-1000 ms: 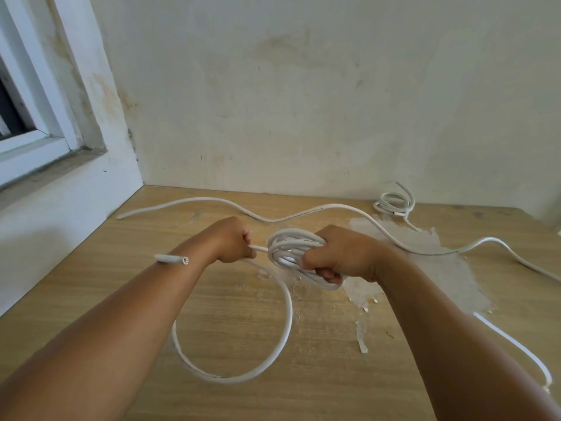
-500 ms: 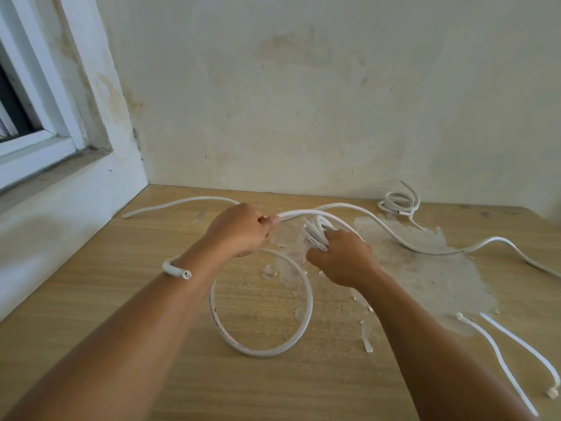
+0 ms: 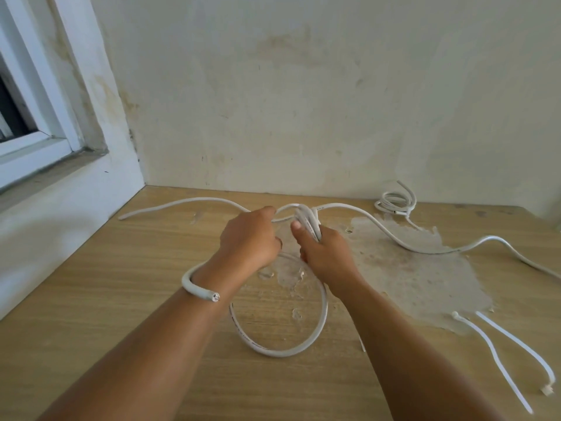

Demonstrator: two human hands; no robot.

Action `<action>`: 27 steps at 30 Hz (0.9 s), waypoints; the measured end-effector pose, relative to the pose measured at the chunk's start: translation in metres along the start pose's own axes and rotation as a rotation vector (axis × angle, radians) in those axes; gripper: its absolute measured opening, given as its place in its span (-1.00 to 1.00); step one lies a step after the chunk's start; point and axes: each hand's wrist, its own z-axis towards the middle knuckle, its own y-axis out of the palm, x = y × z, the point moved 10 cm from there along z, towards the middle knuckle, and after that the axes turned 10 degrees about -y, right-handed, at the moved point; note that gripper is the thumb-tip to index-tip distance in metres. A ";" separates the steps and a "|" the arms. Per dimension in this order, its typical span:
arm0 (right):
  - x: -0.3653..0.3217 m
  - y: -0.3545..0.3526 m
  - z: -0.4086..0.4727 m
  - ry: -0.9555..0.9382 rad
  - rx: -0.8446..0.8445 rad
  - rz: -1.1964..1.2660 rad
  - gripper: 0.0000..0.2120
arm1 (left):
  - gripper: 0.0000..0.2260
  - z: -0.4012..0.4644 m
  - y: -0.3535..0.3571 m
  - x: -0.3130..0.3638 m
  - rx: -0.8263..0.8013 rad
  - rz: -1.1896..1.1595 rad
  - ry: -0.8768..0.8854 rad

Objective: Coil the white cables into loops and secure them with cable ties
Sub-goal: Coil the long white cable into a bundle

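A person's two hands work a thick white cable [image 3: 385, 232] above a wooden table [image 3: 106, 299] set against a stained wall [image 3: 303, 101]. The right hand [image 3: 326, 253] has its fingers curled round a bunch of coiled loops [image 3: 309, 223], thumb up along the near side. Just to its left, the left hand [image 3: 249, 241] closes its fingers on a strand of the same cable, whose cut end [image 3: 212, 296] curls round the left wrist. One large loop [image 3: 291, 347] hangs down from the hands toward the near side of the table. The rest of the cable trails far left and off to the right across a patch of worn, peeling surface [image 3: 409, 278]. A smaller coiled cable [image 3: 394, 203] lies at the far right by the wall. Two white cable ties [image 3: 501, 357] lie loose at the near right. A window frame [image 3: 36, 138] stands at far left.
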 end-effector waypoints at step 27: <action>0.021 -0.018 0.034 0.360 0.468 1.098 -0.87 | -0.58 -0.071 -0.011 0.043 0.291 -0.052 0.278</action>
